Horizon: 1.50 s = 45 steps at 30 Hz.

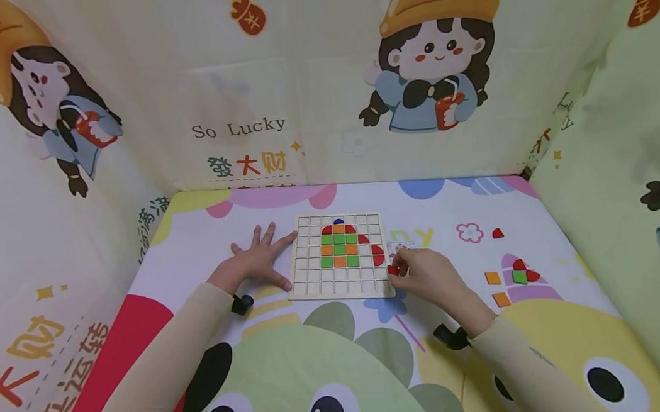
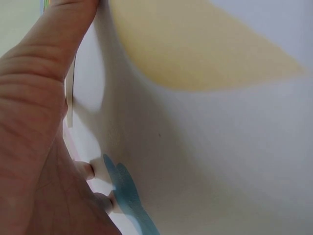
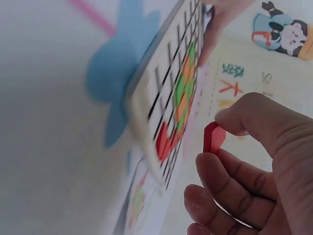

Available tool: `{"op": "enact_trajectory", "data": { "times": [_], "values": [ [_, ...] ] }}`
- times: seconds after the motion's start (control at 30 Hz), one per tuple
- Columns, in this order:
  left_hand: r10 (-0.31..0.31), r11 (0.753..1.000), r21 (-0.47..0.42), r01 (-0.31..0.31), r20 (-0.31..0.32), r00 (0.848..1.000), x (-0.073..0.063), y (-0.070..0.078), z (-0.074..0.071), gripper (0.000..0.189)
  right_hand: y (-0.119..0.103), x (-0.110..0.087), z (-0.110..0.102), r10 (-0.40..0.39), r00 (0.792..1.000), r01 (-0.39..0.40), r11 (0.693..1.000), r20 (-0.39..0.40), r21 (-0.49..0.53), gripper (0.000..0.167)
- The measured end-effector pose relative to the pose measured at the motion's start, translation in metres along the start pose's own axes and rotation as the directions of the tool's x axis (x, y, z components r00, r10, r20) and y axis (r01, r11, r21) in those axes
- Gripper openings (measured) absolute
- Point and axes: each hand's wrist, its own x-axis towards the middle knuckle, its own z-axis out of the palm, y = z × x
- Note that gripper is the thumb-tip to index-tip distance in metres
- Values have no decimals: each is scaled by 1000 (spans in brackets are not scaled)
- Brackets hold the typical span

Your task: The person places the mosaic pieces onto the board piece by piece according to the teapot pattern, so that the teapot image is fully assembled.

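Note:
A pale wooden grid board [image 1: 312,287] lies on the table, with green and orange squares [image 1: 339,239], several red rounded pieces [image 1: 378,255] and a blue half-round piece [image 1: 339,221] in its cells. My left hand [image 1: 256,261] is spread flat at the board's left edge, fingertip and thumb against the frame. Just off the right edge, my right hand [image 1: 427,272] pinches a small red piece [image 3: 213,137] between thumb and index finger; its other fingers curl loosely below. In the left wrist view, the thumb [image 2: 54,54] hides most of the board.
To the right lie loose pieces: a red one [image 1: 498,233], orange squares [image 1: 492,278] and a green square [image 1: 519,277] touching red pieces [image 1: 533,275]. A small printed card [image 1: 402,246] shows beside the board, partly behind my right hand. Patterned cloth walls [image 1: 324,105] enclose the table.

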Motion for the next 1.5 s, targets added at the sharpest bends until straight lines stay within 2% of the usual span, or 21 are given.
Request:
{"op": "enact_trajectory", "data": {
  "times": [0.17, 0.3, 0.47, 0.7, 0.9, 1.13, 1.27, 1.5],
  "values": [
    [7, 1000, -6, -7, -5, 1000, 0, 0, 0, 134, -15, 13, 7, -35, 999, 35, 999, 9, 6, 18],
    [9, 1000, -3, -9, -8, 1000, 0, 0, 0, 134, -26, 24, 15, -112, 994, 112, 993, -9, -25, 17],
    [7, 1000, -3, -7, -1, 1000, 1, -1, 1, 134, -43, 38, 23, -177, 984, 177, 984, 3, 3, 17],
    [10, 1000, -8, -10, -2, 1000, 1, -1, 1, 135, -64, 60, 31, -170, 984, 166, 983, 60, 75, 37],
    [25, 1000, 11, -25, -4, 1000, 1, -2, 1, 133, -75, 76, 39, -190, 978, 183, 980, 87, 82, 28],
    [26, 1000, 6, -26, -2, 1000, -2, -1, -1, 133, -87, 93, 52, -230, 965, 228, 973, 123, 36, 28],
    [28, 1000, -2, -28, 3, 1000, -3, -1, -2, 133, -92, 100, 59, -243, 958, 239, 970, 151, 47, 27],
    [27, 1000, -1, -27, 1, 1000, -3, 0, -2, 133, -95, 107, 70, -225, 964, 220, 974, 143, 48, 25]
  ]
}}
